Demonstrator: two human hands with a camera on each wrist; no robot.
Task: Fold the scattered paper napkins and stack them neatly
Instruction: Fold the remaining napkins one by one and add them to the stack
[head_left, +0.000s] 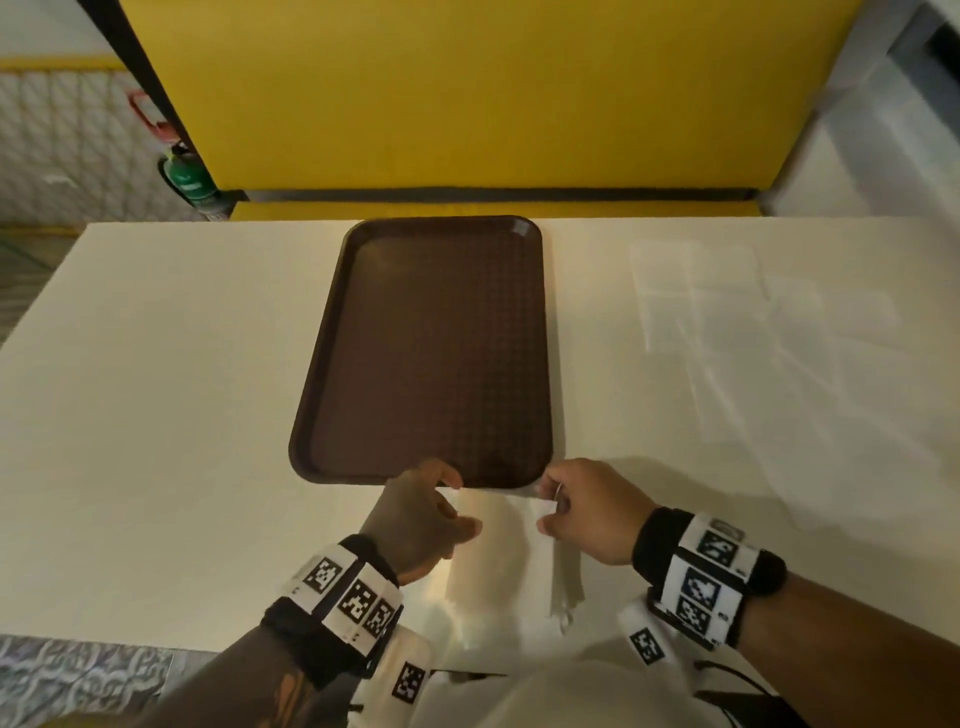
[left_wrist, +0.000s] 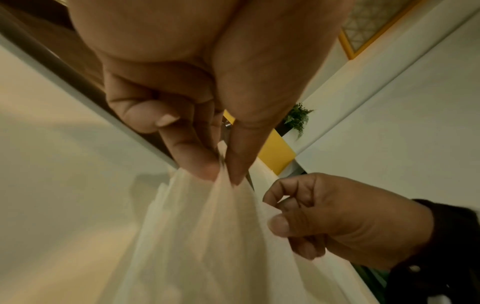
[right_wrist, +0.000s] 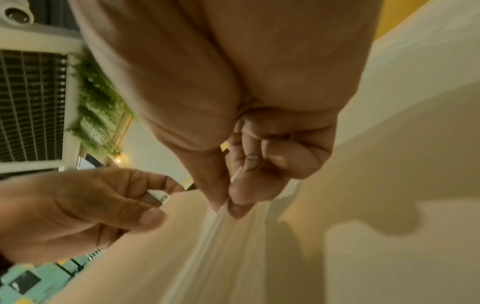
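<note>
This looks like a place to eat out, like a fast-food diner: a brown food tray (head_left: 431, 358) sits on a white table (head_left: 156, 415) by a yellow bench seat (head_left: 467, 93).

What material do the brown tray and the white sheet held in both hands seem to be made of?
Tray: probably moulded plastic, matte brown, with a fine grid texture and rounded raised rim. Napkin: thin paper, soft and slightly translucent, hanging in folds where both hands pinch it.

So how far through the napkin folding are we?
Early: the tray holds no stack. In hand: left hand and right hand each pinch the top edge of one napkin, held above the table. Left: the loose napkins at right.
</note>
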